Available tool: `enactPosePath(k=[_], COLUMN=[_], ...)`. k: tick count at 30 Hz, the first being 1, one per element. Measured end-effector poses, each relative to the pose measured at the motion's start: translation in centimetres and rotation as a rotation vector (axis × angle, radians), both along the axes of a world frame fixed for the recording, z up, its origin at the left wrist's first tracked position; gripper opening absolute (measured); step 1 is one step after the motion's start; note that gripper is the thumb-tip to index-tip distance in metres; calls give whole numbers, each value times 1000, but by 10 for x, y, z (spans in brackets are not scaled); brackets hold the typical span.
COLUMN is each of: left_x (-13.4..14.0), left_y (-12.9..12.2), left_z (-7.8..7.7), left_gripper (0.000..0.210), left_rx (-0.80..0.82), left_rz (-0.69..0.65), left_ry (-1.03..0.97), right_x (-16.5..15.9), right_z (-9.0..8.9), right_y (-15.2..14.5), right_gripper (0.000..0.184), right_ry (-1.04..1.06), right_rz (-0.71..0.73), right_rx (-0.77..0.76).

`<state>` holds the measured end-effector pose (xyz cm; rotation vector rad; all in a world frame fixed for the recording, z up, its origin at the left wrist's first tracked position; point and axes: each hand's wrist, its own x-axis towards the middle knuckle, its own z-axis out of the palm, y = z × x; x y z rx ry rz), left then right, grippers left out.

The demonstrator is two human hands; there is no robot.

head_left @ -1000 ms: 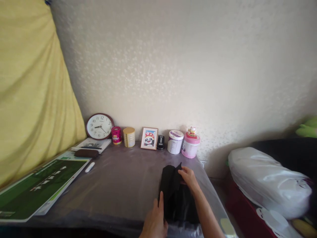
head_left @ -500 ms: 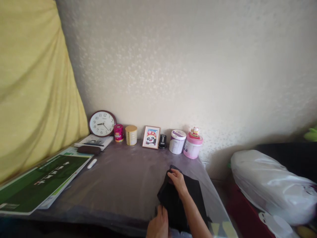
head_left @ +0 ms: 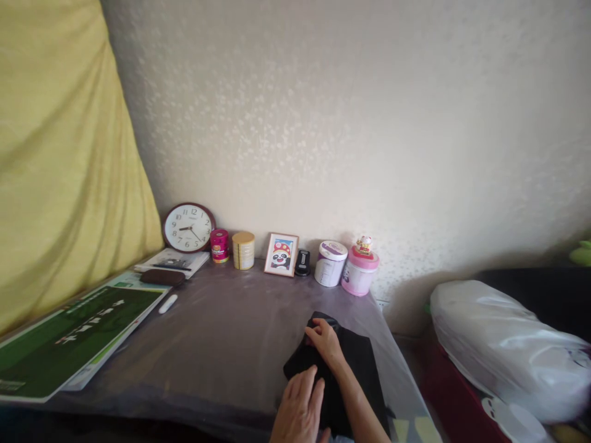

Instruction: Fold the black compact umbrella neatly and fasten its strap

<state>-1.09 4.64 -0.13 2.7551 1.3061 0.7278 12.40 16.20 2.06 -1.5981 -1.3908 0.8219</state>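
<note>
A piece of black folded cloth point(head_left: 362, 363), perhaps a garment, lies near the front right of the table. My right hand point(head_left: 324, 339) is over its upper left part, with thumb and fingers curled and pinching the fabric near the far edge. My left hand point(head_left: 299, 403) rests palm down on the near left part of the cloth, its fingers stretched forward. My right forearm crosses over the cloth and hides some of its middle.
Against the wall stand a clock point(head_left: 189, 227), a pink tin point(head_left: 219, 246), a yellow-lidded can point(head_left: 243, 251), a framed panda picture point(head_left: 281, 255), a white tub point(head_left: 331, 264) and a pink tub point(head_left: 360, 272). Green boards point(head_left: 87, 335) lie left; a plastic bag point(head_left: 508, 338) sits right.
My left hand has moved up and flattened onto the cloth. The cloth's left corner has spread further left and down; my right hand has shifted slightly left and nearer.
</note>
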Motion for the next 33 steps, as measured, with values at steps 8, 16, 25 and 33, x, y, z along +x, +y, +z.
enactPosePath(k=[8, 16, 25, 33], left_x=[19, 30, 36, 31], left_y=[12, 2, -2, 3], left_z=[-47, -53, -40, -17], left_gripper=[73, 54, 55, 62], left_rx=[45, 203, -154, -568], left_rz=[87, 249, 311, 294], left_ry=[124, 18, 6, -5], right_x=[-6, -1, 21, 33], right_z=[21, 24, 17, 15], right_y=[-19, -54, -9, 29], right_gripper=[23, 28, 29, 24], right_ry=[-135, -495, -631, -592], right_rz=[193, 518, 485, 207], right_rx=[47, 354, 293, 152])
